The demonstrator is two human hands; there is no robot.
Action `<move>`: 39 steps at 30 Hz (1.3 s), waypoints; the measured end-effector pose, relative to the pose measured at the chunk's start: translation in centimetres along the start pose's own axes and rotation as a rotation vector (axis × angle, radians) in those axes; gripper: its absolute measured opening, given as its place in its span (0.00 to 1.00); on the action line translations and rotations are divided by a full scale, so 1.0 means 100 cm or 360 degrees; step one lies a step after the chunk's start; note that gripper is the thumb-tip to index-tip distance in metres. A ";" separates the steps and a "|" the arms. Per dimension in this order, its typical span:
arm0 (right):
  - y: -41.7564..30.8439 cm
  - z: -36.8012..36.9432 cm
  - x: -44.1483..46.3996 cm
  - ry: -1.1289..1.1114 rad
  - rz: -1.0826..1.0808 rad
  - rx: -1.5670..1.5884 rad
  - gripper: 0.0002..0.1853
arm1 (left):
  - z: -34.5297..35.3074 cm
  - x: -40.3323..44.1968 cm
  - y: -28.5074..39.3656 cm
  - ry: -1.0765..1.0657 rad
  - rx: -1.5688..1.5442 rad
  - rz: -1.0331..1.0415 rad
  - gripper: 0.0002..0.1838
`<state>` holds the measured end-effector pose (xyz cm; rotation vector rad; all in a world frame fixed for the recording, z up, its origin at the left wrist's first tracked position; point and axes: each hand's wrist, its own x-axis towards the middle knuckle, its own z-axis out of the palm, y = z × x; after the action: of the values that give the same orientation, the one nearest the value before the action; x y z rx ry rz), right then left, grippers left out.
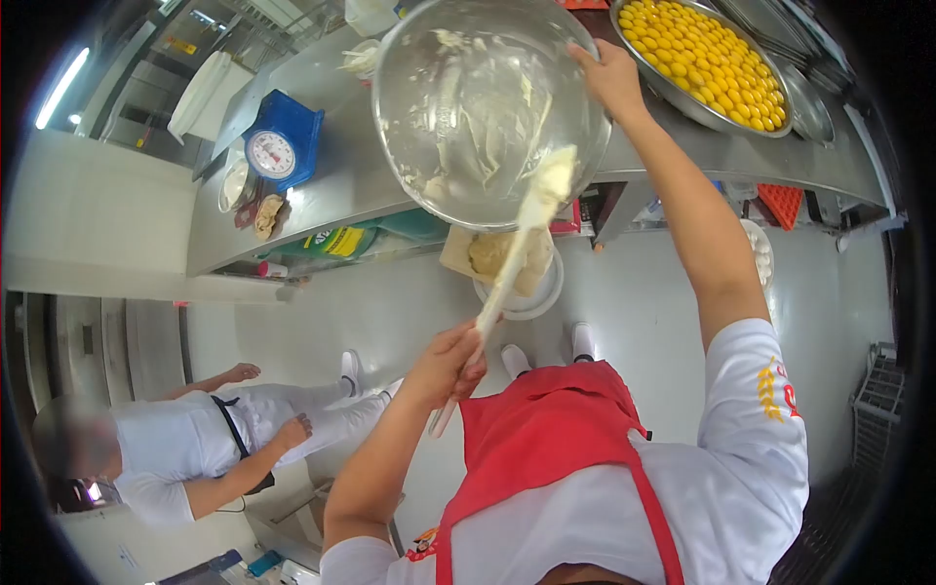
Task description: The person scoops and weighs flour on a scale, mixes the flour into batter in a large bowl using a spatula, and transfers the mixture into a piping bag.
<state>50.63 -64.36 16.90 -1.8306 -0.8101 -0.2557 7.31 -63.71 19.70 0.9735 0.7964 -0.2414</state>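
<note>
My left hand [447,369] is closed around the handle of a long white spatula [507,268]. Pale yellow cream coats the spatula's blade, which is at the lower right rim of a large metal mixing bowl [419,127]. The bowl is tilted, its inside facing me and smeared with cream. My right hand [611,83] grips the bowl's rim at the upper right. Beneath the bowl, a cream-coloured square container [455,255] with a beige mass inside sits over a round white bucket [534,309].
A blue dial scale [304,136] stands on the steel counter [341,180], left of the bowl. At the right is a metal basin [673,96] full of egg yolks [702,63]. Another person [185,439] in white stands at the left. A wire rack [875,400] is far right.
</note>
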 end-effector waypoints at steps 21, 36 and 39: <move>0.114 -0.001 0.024 -0.0261 0.1307 0.1131 0.28 | -0.047 0.146 -0.156 0.1541 0.1470 0.0702 0.20; 0.114 -0.003 -0.003 -0.0264 0.1045 0.1112 0.19 | -0.058 0.070 -0.143 -0.0105 -0.1085 0.0654 0.25; 0.134 0.012 0.003 -0.0079 0.1040 0.0845 0.20 | -0.090 0.041 -0.070 0.0005 -0.0416 0.0853 0.25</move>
<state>59.11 -65.90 6.57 -1.4943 -0.2374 0.3928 2.13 -59.66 9.53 0.9028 0.5278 0.3206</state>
